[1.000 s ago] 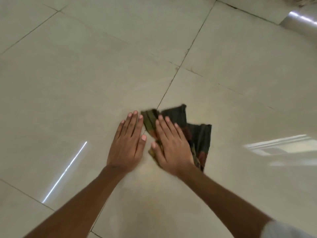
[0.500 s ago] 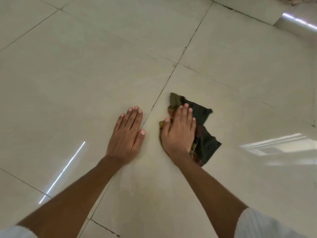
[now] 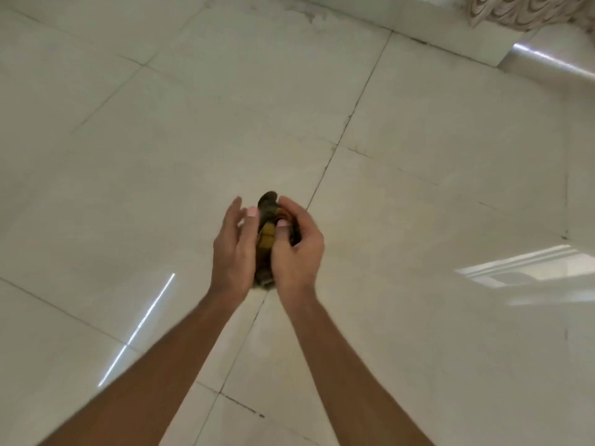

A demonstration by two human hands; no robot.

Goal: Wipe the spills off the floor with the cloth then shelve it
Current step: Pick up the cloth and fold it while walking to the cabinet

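The dark green and yellow cloth (image 3: 267, 233) is bunched up between my two hands, lifted off the pale tiled floor (image 3: 161, 140). My right hand (image 3: 297, 249) is curled around its right side, thumb pressed on the fabric. My left hand (image 3: 233, 249) presses against its left side with fingers nearly straight. Most of the cloth is hidden behind my palms; only its top fold and a bottom corner show. No spill is visible on the glossy tiles.
Patterned fabric (image 3: 508, 11) hangs at the top right corner above a shiny metallic edge (image 3: 547, 64). A wall base (image 3: 354, 11) runs along the top. Bright reflections lie on the tiles at right and lower left.
The cloth lay flat on the floor under my right hand while my left palm rested on the tile. Both hands have come together and gathered the cloth up off the floor.
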